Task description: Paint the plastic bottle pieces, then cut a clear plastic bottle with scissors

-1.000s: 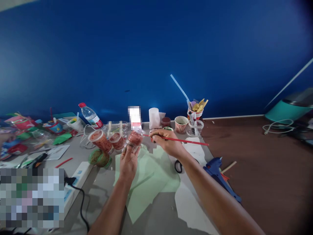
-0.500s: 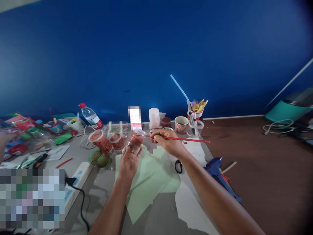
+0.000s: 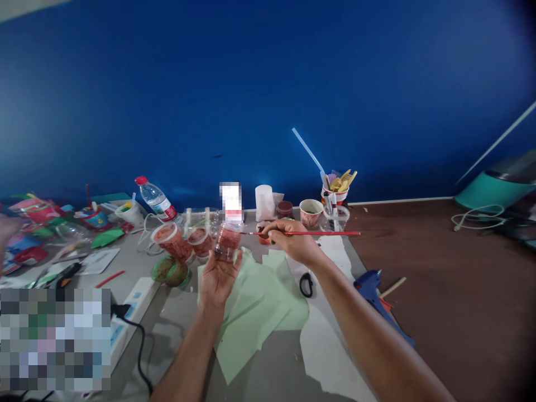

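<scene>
My left hand [image 3: 220,277] holds a clear plastic cup [image 3: 228,241] by its lower end; a band of reddish-brown paint covers much of its side. Pinched in my right hand [image 3: 288,237] is a paintbrush with a red handle [image 3: 330,233], its tip pointing left at the cup's painted side. Whether the bristles touch the plastic I cannot tell. Behind the right fingers stands a small orange-red paint pot [image 3: 263,239], partly hidden. Left of the cup are a red-smeared paper cup [image 3: 171,241] and another red-painted clear cup [image 3: 200,242]. Pale green paper [image 3: 251,301] lies below my hands.
A blue glue gun [image 3: 379,298] lies at the table's right edge, near black scissor handles [image 3: 306,285]. A white power strip [image 3: 134,312] with a black cord lies left. A water bottle [image 3: 157,200] stands behind it. Another person's hand [image 3: 8,231] shows at far left.
My left hand has turned the cup more upright and shifted its grip lower, with the palm more visible. The brush has levelled slightly, its tip staying near the cup.
</scene>
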`<state>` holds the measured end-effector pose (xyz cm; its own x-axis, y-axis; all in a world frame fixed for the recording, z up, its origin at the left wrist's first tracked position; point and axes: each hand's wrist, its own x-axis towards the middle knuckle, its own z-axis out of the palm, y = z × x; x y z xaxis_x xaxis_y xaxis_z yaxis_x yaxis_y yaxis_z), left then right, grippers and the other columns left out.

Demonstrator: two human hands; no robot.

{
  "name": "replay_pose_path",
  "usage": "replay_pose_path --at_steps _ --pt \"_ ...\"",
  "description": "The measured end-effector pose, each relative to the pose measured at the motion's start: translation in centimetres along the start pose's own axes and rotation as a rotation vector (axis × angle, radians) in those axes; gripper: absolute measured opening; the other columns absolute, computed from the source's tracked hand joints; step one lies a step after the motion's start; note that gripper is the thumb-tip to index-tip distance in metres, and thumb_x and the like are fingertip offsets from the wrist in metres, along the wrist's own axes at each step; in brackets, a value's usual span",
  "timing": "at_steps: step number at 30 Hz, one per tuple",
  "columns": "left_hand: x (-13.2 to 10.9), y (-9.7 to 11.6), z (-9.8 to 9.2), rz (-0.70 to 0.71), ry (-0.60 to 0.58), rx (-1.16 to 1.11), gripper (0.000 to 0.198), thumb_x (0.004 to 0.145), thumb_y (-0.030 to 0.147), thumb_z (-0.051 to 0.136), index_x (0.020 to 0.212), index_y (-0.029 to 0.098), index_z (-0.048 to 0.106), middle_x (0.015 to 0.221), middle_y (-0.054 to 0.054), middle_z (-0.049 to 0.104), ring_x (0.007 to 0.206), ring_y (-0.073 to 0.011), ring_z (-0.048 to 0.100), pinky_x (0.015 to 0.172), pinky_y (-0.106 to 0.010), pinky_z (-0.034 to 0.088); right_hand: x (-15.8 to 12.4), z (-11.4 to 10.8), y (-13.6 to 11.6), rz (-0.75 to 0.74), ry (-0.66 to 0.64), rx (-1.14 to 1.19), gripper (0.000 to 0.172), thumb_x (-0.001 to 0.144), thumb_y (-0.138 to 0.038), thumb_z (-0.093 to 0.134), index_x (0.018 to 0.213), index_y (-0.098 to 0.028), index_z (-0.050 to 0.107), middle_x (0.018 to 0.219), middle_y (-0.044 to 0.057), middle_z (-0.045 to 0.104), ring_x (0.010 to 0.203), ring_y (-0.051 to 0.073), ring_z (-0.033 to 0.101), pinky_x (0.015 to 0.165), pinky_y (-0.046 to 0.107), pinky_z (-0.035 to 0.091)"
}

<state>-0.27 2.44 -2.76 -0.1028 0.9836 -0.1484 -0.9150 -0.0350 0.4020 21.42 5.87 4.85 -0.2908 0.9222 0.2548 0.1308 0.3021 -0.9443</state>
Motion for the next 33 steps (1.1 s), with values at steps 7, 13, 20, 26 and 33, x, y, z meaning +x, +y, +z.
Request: replay_pose_path --at_steps 7,13,20,26,33 --pt "0.2 0.5 -0.9 -0.044 -0.06 -0.084 0.036 0.099 0.025 0.035 0.104 0.017 0.07 0.101 -0.01 0.075 0.1 -0.0205 0.069 0.096 -0.042 0.049 -0.5 -0.1 -0.9 -0.065 -0.021 0.041 0.022 0.079 -0.02 0.051 0.085 -0.016 0.071 0.08 0.005 0.069 0.076 0.017 0.061 0.065 0.027 0.046" --pt "0.3 0.7 -1.0 -0.089 -0.129 -0.095 0.044 0.101 0.029 0.027 0.104 0.017 0.07 0.103 -0.01 0.075 0.099 -0.0211 0.069 0.088 -0.038 0.055 -0.8 0.7 -1.1 -0.131 -0.085 0.071 0.02 0.081 -0.023 0.054 0.088 -0.017 0.071 0.082 0.004 0.069 0.07 0.014 0.059 0.061 0.026 0.044" --pt "0.6 1.3 -1.7 -0.139 -0.231 -0.111 0.048 0.101 0.033 0.023 0.11 0.021 0.068 0.096 -0.008 0.076 0.095 -0.0176 0.071 0.082 -0.03 0.058 -0.1 0.0 0.2 -0.095 -0.073 0.059 0.019 0.081 -0.021 0.053 0.086 -0.018 0.071 0.084 0.004 0.07 0.077 0.017 0.063 0.069 0.03 0.048" --pt "0.4 1.1 -1.2 -0.079 -0.184 -0.108 0.05 0.101 0.032 0.022 0.103 0.019 0.07 0.101 -0.007 0.076 0.093 -0.0169 0.071 0.079 -0.028 0.059 0.0 -0.3 0.4 -0.065 -0.066 0.036 0.02 0.08 -0.021 0.054 0.087 -0.018 0.072 0.089 0.005 0.072 0.083 0.019 0.065 0.071 0.03 0.049" --pt "0.2 1.0 -1.0 -0.06 -0.202 -0.102 0.05 0.101 0.034 0.022 0.107 0.02 0.069 0.096 -0.008 0.076 0.097 -0.0168 0.07 0.082 -0.027 0.058 -0.4 -0.8 -0.5 -0.062 -0.052 0.013 0.02 0.08 -0.022 0.054 0.089 -0.018 0.072 0.089 0.006 0.072 0.088 0.021 0.064 0.071 0.03 0.049"
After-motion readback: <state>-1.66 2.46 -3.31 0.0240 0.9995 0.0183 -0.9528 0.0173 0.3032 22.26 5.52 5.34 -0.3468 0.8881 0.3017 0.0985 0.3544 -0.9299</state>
